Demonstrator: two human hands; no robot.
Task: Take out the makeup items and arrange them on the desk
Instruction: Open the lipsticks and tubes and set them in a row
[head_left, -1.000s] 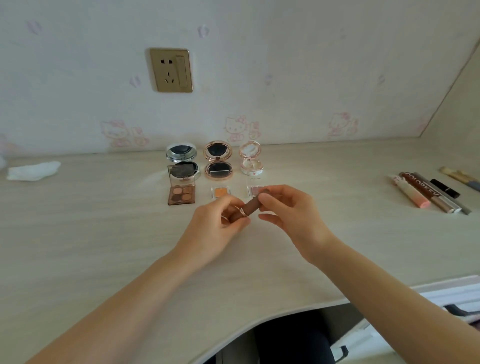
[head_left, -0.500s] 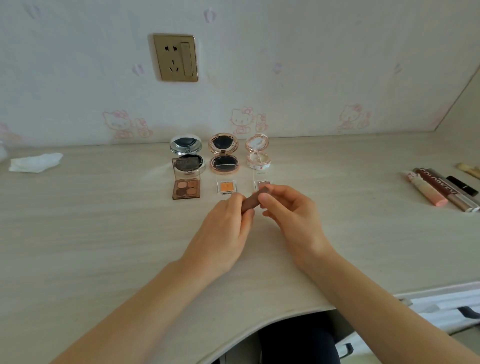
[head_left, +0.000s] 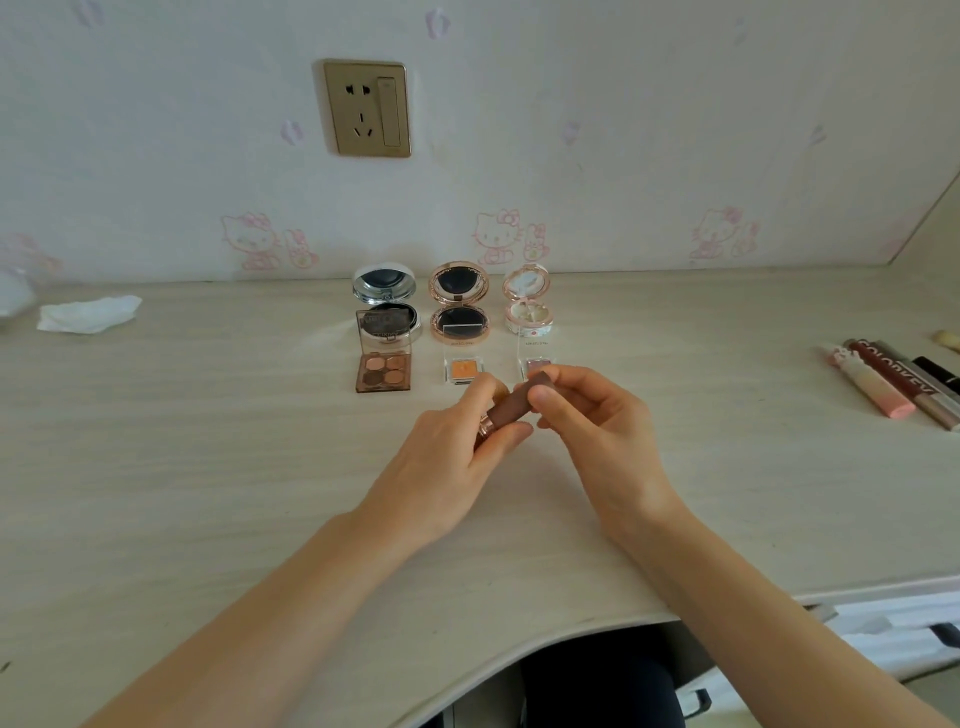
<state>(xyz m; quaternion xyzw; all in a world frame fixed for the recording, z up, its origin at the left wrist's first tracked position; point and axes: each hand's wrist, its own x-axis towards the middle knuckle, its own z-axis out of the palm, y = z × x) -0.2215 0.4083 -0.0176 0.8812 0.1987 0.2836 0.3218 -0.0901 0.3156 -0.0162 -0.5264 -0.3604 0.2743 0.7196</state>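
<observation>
A crumpled white tissue (head_left: 88, 314) lies far left on the pale wood counter (head_left: 208, 467); a brass wall socket (head_left: 367, 108) sits above. Three open round compacts (head_left: 459, 302) stand in a row near the wall; just in front lie three small eyeshadow pans: a brown quad palette (head_left: 383, 371), an orange single (head_left: 462, 369), and a pink single (head_left: 533, 364) partly hidden by fingers. A cluster of lip tubes (head_left: 883, 387) lies at the right edge; their count is unclear. The brown lipstick tube (head_left: 514, 405), matte with a rose-gold band, is held tilted just above the counter; the left hand (head_left: 457, 452) grips its banded end; the right hand (head_left: 597, 431) pinches the far end.
</observation>
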